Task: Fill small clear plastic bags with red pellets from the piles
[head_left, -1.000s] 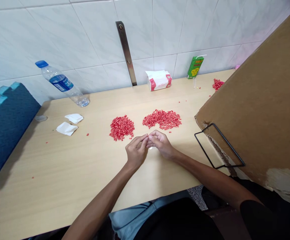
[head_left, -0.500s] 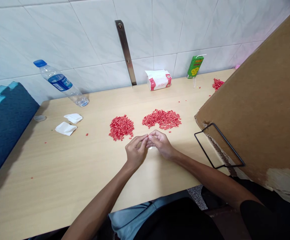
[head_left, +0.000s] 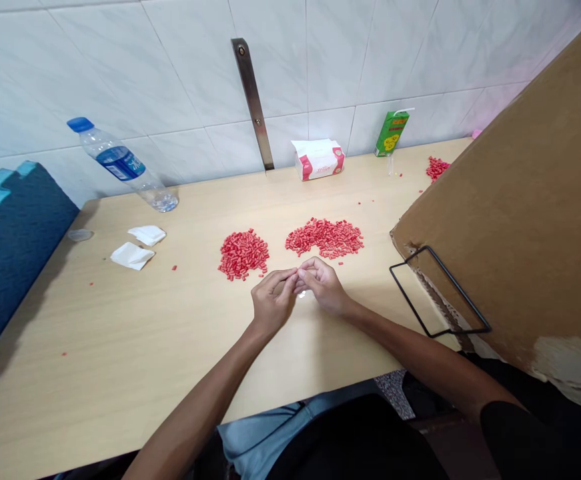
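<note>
Okay, the left hand (head_left: 273, 300) and right hand (head_left: 323, 287) meet fingertip to fingertip on the wooden table (head_left: 120, 347); anything between them is hidden; two heaps of red pellets (head_left: 324, 237) lie just ahead.

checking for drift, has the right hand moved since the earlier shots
No, no clear shift: the right hand sits just below the red pellet pile, same as earlier.

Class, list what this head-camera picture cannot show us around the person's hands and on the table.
Head view:
- What the left hand and right hand hold, if anything: their fingers hide it.
- The red pellet heap at the far right: the cardboard sheet may hide part of it.
- The green carton's print: too small to read.
</note>
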### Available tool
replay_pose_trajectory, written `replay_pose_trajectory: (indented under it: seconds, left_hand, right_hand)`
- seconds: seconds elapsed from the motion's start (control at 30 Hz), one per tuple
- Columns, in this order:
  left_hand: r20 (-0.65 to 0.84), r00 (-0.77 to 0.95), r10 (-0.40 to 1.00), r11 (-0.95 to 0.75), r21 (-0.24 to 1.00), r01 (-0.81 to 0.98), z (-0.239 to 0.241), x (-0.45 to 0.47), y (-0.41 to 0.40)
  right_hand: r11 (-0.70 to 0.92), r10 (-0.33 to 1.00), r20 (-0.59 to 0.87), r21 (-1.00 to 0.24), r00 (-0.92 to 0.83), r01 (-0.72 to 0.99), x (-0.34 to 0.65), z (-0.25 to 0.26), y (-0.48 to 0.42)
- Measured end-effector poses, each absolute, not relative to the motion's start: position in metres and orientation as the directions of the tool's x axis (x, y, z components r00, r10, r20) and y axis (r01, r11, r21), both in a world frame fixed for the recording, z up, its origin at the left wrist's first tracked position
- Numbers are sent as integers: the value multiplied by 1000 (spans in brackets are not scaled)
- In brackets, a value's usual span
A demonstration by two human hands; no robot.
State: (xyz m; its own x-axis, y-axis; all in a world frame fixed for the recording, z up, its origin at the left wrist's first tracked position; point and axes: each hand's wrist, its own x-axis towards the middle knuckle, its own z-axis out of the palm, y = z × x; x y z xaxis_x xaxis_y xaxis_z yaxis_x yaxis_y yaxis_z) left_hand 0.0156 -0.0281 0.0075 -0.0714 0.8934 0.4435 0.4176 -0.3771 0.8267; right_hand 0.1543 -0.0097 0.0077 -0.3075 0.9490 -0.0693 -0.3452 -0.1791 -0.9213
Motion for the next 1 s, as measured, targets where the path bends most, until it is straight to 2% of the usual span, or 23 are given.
replay_pose_trajectory:
  seconds: [0.13, 0.23, 0.3, 0.37, 0.43, 0.53, 0.6, 0.67, 0.73, 0.8, 0.9, 1.0]
  left_hand:
    - [376, -60, 925, -337, 882, 330, 6, 15, -28]
    - [404, -43, 914, -363, 858, 363, 7, 12, -25]
    - [457, -74, 886, -380, 809, 448, 9, 5, -19]
    - [520, -139, 843, -371, 747, 552, 10, -8, -9]
    - [566, -189, 803, -336, 690, 641, 9, -23, 2]
    - [583, -241, 776, -221, 609, 762, 6, -43, 14]
    - [578, -274, 769, -115, 546, 830, 6, -49, 18]
    - [602, -266, 753, -79, 483, 872, 6, -47, 16]
    - [645, -182, 742, -150, 425, 893, 9, -40, 12]
    - [666, -30, 745, -296, 371, 880, 11, -31, 6]
    - [636, 194, 747, -489, 327, 809, 13, -19, -3]
    - [588, 313, 746, -569, 318, 759, 12, -13, -8]
  right_hand:
    - [-143, 932, -23, -941, -362, -307, 158, 8, -9]
    - [-128, 912, -22, -964, -411, -234, 164, 12, -6]
    - [-23, 937, 23, -992, -349, -127, 174, 16, 0]
    - [150, 972, 133, -986, -193, 75, 187, 20, 10]
    - [223, 975, 204, -920, -91, 323, 204, 23, 22]
    - [253, 965, 243, -750, -101, 611, 223, 22, 36]
    - [260, 961, 238, -613, -140, 746, 229, 21, 40]
    - [279, 958, 208, -503, -199, 818, 230, 19, 40]
    - [313, 949, 181, -425, -260, 849, 226, 18, 38]
    - [339, 940, 171, -363, -296, 868, 221, 18, 36]
    - [349, 936, 170, -303, -309, 887, 215, 15, 35]
    - [349, 935, 175, -282, -310, 894, 212, 11, 36]
